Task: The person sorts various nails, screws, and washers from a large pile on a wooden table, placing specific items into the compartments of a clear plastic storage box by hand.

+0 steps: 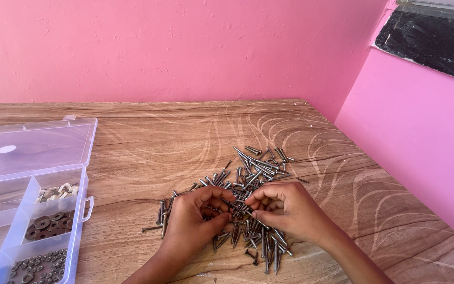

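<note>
Both hands, left hand (195, 210) and right hand (285, 208), pinching screws from grey metal screw pile (253, 179); clear plastic compartment box (53, 210) holds washers, nuts; most screws unsorted.

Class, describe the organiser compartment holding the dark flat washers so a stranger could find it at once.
Start at the clear plastic organiser box on the wooden table's left edge. In its right-hand column, take the middle compartment: dark ring-shaped washers, between pale pieces above and small nuts below.
</note>
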